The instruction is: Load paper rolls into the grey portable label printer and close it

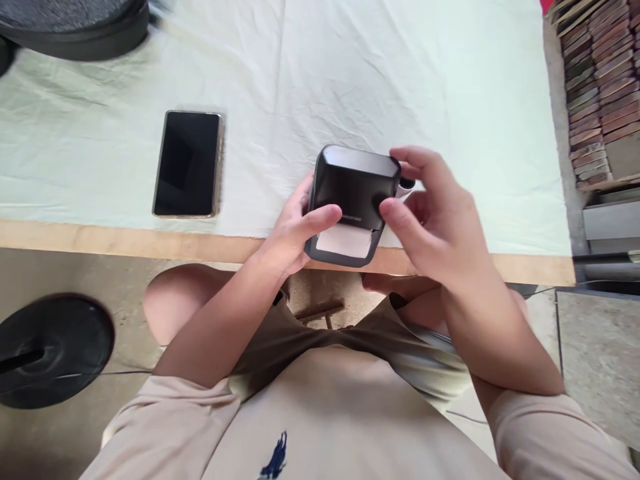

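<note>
A small black label printer (357, 183), with a white strip of paper (345, 240) on its near end, is held above the table's front edge. My left hand (295, 230) grips its left side, the thumb lying across the front face and the fingers hidden behind. At the printer's right side, my right hand (435, 210) has its thumb on the edge and its index finger by the upper right corner. A short white cylinder with a dark end (406, 187), perhaps a paper roll, shows between that hand's fingers; whether they touch it I cannot tell.
A dark-screened phone (187, 165) lies on the pale tablecloth (250, 80) to the left. Part of a round black object (80, 33) is at the back left. A black round base (55, 350) stands on the floor at left. Stacked bricks (600, 87) are beyond the table's right edge.
</note>
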The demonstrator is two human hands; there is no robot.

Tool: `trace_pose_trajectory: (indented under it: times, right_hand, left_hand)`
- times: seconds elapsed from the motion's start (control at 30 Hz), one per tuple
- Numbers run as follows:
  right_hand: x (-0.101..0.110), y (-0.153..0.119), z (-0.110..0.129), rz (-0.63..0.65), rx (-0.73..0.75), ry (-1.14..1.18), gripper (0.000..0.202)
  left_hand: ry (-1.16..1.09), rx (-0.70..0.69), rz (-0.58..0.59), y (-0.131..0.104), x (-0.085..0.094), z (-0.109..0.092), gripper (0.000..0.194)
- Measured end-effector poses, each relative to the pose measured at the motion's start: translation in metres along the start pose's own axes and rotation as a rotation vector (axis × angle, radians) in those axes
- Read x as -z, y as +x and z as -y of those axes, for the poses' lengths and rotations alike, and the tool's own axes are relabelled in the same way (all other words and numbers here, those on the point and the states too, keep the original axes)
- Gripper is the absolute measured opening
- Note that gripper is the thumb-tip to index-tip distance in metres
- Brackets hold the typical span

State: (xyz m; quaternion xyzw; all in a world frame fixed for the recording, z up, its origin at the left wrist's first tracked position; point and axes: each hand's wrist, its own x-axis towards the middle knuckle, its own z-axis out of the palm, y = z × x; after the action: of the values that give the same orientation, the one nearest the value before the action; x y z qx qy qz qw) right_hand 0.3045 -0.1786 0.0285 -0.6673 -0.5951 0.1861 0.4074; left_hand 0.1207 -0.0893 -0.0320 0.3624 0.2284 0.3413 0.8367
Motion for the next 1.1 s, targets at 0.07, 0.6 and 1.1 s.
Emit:
trace_pose_trajectory:
  times: [0.07,0.6,1.1]
  right_hand:
    - [-0.005,-0.004,0.000,0.060,-0.041,0.011,0.058]
    - [-0.002,-0.004,-0.019,-0.109,0.020,-0.048,0.052]
    - [-0.006,0.007,0.001,-0.173,0.367,-0.320,0.044]
  left_hand:
    - [0.014,0.005,0.000,-0.001,-0.001,-0.001,0.065]
    - [-0.210,0.031,-0.126,0.005,-0.009,-0.003,0.024]
    - [-0.236,0.049,-0.201,0.012,-0.014,-0.007,0.019]
